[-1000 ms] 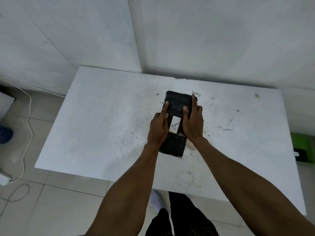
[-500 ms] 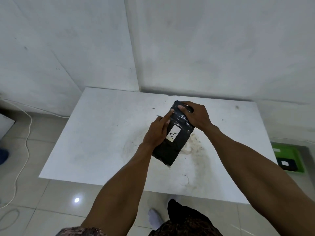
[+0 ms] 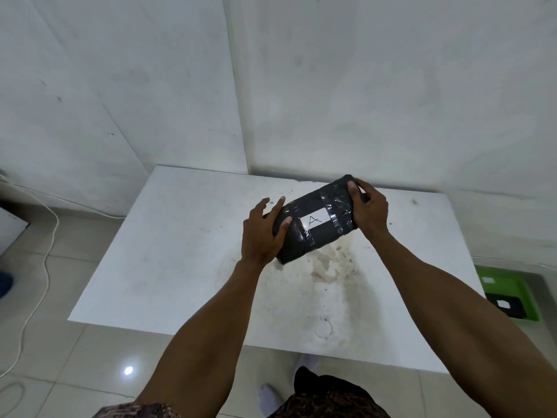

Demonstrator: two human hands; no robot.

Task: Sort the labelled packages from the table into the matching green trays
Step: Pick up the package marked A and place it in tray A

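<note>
A black taped package (image 3: pixel 316 220) with a white label marked "A" is lifted above the white table (image 3: pixel 180 251), lying almost sideways. My left hand (image 3: pixel 263 235) grips its lower left end. My right hand (image 3: pixel 369 209) grips its upper right end. A green tray (image 3: pixel 512 286) sits on the floor to the right of the table, partly hidden behind my right forearm. It holds a black package (image 3: pixel 509 306) with a white label.
The table stands in a corner between two white walls, and its top is stained near the middle. A white cable (image 3: pixel 39 267) runs over the tiled floor at the left. My feet and patterned trousers show below the table's front edge.
Both hands lifted the package off the table and turned it from lengthwise to nearly sideways. It moved up and to the right. My view tilted up, showing more of the tray.
</note>
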